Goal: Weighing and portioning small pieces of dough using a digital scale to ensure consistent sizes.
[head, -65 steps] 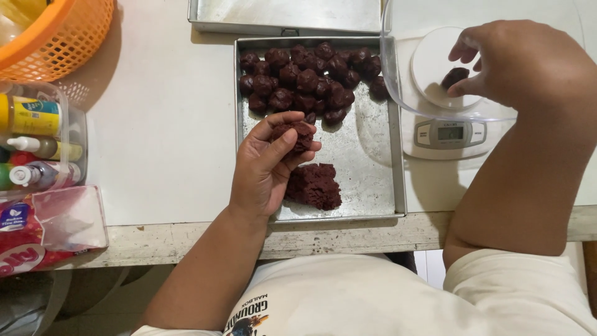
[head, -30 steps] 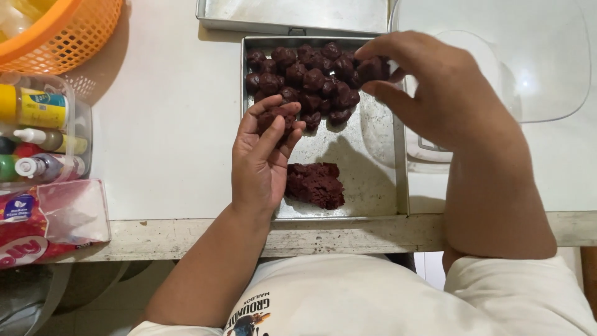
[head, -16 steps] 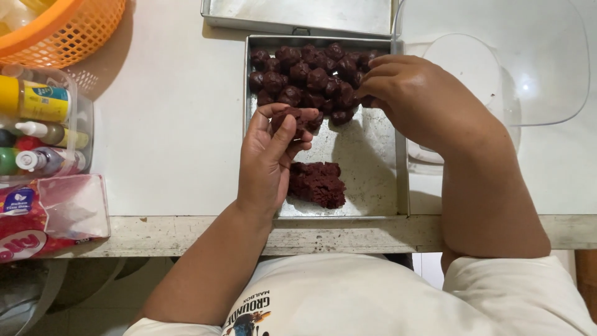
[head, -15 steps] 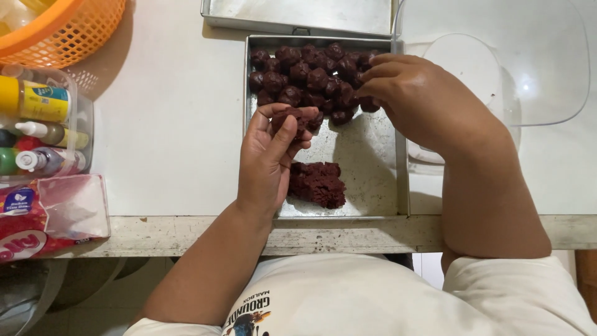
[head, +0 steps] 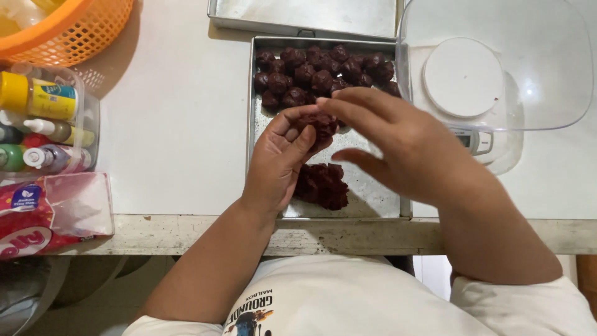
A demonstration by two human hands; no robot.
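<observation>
From the head camera, looking straight down: the left hand (head: 281, 163) is cupped, palm up, over the metal tray (head: 367, 196), and a dark brown dough piece (head: 318, 123) sits at its fingertips, loosely cradled more than gripped. The right hand (head: 404, 146) hovers just beside it, fingers spread and relaxed, holding nothing that I can see; its fingertips reach toward the piece and look to be touching it, though I can't be sure.

At the far end of the tray lies a cluster of rolled balls (head: 317, 78), packed touching one another. Nearer the table edge a rough dough lump (head: 323, 185) rests on the tray floor, partly hidden behind the left palm.

Right of the tray stands a small kitchen scale (head: 463, 84) with a round white plate, under a clear plastic bowl (head: 547, 93). On the left, an orange basket (head: 74, 31), a clear tub of small bottles (head: 46, 124) and a red-and-white packet (head: 43, 211).

Risks, as I judge them: that piece is perched on fingertips only, so a slack cradle could drop it among the finished balls and dent them. Sticky dough could cling to the right fingers and tear. And the right forearm hangs near the bowl, where a careless swing could knock it.
</observation>
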